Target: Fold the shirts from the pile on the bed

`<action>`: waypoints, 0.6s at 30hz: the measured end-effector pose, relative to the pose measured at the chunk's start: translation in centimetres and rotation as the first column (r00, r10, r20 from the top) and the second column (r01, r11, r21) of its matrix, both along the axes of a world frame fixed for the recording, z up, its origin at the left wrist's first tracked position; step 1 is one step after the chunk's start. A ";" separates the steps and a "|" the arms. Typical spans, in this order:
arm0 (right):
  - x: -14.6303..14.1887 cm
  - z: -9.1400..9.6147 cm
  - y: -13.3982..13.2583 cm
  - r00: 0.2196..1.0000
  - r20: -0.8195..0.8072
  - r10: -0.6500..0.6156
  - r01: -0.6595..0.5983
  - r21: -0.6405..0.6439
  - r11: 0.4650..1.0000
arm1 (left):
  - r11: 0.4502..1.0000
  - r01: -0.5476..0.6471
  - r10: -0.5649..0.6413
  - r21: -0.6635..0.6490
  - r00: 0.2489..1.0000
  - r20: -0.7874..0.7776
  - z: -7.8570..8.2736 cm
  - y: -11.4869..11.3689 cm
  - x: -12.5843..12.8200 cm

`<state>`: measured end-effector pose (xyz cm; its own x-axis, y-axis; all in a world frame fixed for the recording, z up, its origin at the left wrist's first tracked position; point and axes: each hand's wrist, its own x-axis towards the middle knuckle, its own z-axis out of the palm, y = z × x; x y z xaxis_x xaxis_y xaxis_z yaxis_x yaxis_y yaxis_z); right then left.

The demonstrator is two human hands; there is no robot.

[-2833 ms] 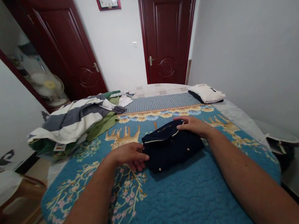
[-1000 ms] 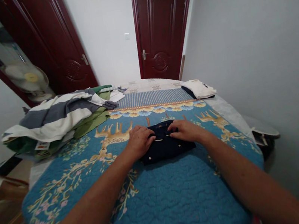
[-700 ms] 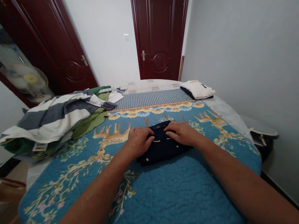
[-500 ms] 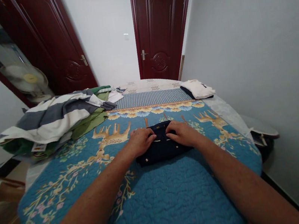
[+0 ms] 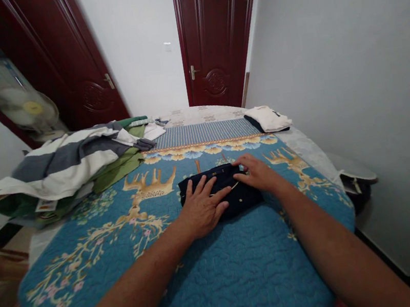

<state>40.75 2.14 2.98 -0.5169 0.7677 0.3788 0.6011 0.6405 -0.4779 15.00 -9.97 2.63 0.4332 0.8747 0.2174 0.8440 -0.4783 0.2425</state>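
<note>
Garment of folded navy cloth, mid-frame, looks soft and light; left hand and right hand rest open-palmed on it; likely best gripped by its folded edges.

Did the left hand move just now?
Yes. The left hand slid nearer the person, away from the quilt's deer, flat on the dark garment.

The dark navy garment is folded into a small, thick rectangle, its long side running left to right. It lies flat in the middle of the blue quilted bedspread, just nearer than the golden deer pattern. A thin pale line of piping crosses its top, and a small pale button shows on its near right part. The left hand lies flat over its near left, and the right hand rests on its far right.
</note>
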 end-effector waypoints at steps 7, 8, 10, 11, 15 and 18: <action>-1.9 -0.7 -0.5 0.998 -0.059 0.014 -0.005 0.137 0.991 | 0.999 -0.023 0.022 -0.036 1.000 -0.022 0.4 0.1 0.3; -2.5 -1.3 -0.7 0.999 -0.022 0.046 -0.043 0.120 0.992 | 0.999 -0.019 0.019 -0.043 1.000 -0.015 0.4 0.1 0.4; -3.5 -2.5 -0.8 0.994 0.063 0.087 -0.090 0.059 0.994 | 0.999 -0.006 0.005 -0.046 1.000 -0.005 0.2 0.2 0.3; -3.9 -3.0 -0.7 0.991 0.099 0.087 -0.090 0.027 0.996 | 0.999 -0.002 0.002 -0.037 1.000 0.003 0.1 0.2 0.3; -4.7 -3.8 -0.5 0.979 0.198 0.042 -0.035 -0.038 0.999 | 0.995 -0.088 0.079 0.056 0.987 0.139 -0.9 0.3 -0.1; -4.7 -3.2 -0.9 0.967 0.253 0.013 -0.003 -0.041 0.999 | 0.965 -0.239 0.196 0.107 0.931 0.308 -1.8 0.7 -0.2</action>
<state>36.01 1.28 -0.24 -0.5982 0.7750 0.2039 0.7010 0.6293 -0.3355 14.82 -9.29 0.80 0.1340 0.8913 0.4331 0.8329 -0.3381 0.4381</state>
